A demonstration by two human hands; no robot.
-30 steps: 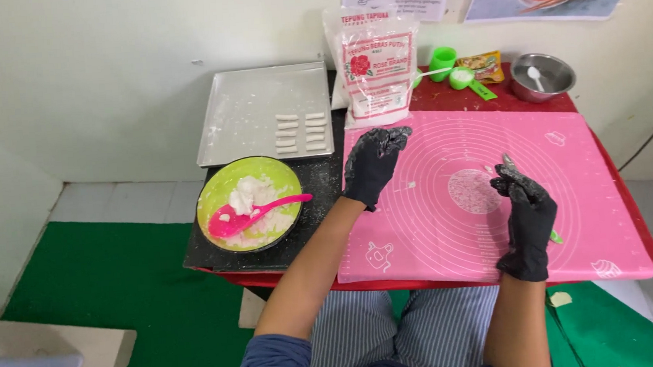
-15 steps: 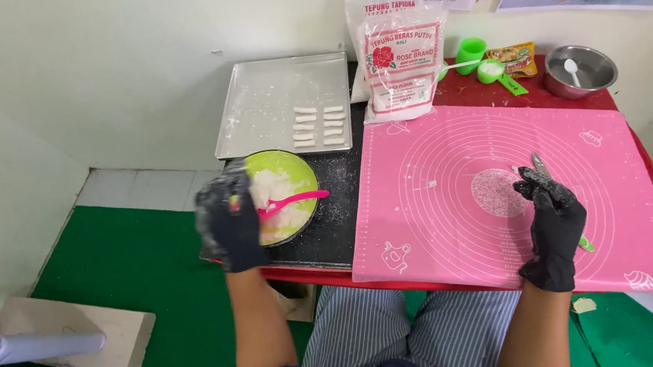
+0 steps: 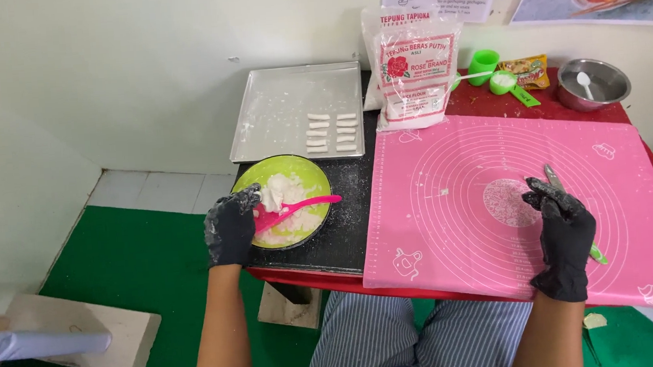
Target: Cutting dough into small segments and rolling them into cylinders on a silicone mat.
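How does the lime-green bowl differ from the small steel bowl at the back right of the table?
The round lime-green bowl is wider and holds white dough and a pink spatula; the small steel bowl holds only a white spoon. The green bowl sits at the near left with the black-gloved left hand on its rim; the steel bowl stands untouched. Both are round and upright.

White flour bags [image 3: 410,70], perhaps two
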